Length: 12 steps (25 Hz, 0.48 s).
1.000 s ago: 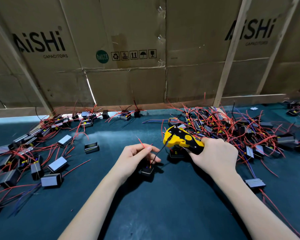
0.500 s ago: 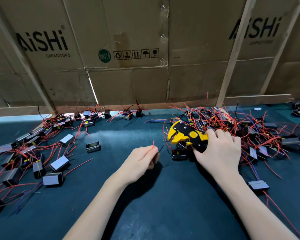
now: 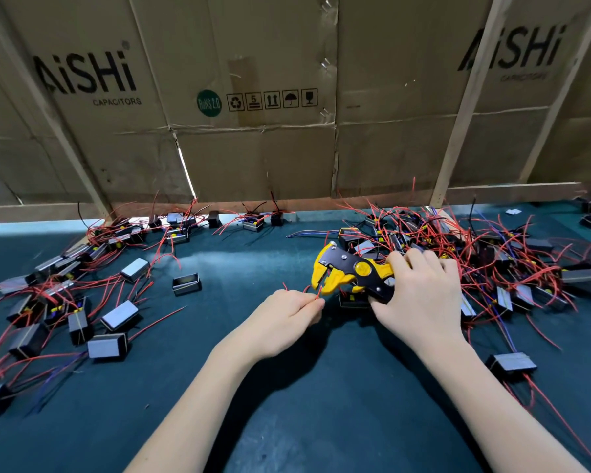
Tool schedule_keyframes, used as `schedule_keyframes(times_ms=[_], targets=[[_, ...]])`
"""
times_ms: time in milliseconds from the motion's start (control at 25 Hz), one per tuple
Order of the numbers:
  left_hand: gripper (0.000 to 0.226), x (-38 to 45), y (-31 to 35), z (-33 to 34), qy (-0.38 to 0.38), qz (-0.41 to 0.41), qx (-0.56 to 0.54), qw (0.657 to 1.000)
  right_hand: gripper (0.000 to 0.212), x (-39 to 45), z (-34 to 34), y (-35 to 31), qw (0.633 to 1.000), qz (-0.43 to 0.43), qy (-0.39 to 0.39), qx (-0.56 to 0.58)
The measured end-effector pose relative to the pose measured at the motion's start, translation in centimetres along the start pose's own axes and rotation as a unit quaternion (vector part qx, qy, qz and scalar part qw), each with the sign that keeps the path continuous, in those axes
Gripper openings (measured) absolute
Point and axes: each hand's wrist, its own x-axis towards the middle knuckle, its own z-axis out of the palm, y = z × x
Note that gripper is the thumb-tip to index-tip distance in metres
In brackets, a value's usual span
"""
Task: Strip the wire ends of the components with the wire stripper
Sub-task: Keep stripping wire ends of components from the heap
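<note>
Head view: "AiSHi CAPACITORS" cardboard (image 3: 219,63); left hand (image 3: 284,319) grip pinching red wire (image 3: 318,295), right hand (image 3: 420,302) grip around wire stripper (image 3: 348,271).

The wire stripper (image 3: 350,276) is yellow and black, with a yellow round knob. Red wires (image 3: 512,268) tangle over a dark teal table (image 3: 287,421). Black AiSHi lettering and a green round sticker mark the brown cardboard (image 3: 253,148).

Far left cardboard panel (image 3: 93,107): "AiSHi" in big black letters, "CAPACITORS" small below. Same panel, right part: green round sticker (image 3: 209,103) "RoHS 2.0", then row of black handling symbols (image 3: 272,99), one box with "5". Far right cardboard panel (image 3: 512,73): "AiSHi" again, line under it blurred, likely "CAPACITORS". No other text readable.
</note>
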Motion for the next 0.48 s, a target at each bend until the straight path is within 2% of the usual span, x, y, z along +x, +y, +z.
schedule_keyframes(times_ms=[160,320,480], targets=[[0.047,0.1,-0.06,-0.14,-0.009,-0.012,0.001,1.0,0.049,0.2,-0.08,0.28,1.0,-0.012,-0.004,0.002],[0.045,0.18,-0.02,-0.25,-0.031,-0.012,0.029,0.999,0.041,0.28,-0.12,0.15,1.0,-0.029,-0.008,0.003],[0.045,0.03,-0.23,-0.57,-0.047,-0.01,0.037,0.998,0.038,0.29,-0.22,0.37,0.998,-0.041,-0.041,0.009]])
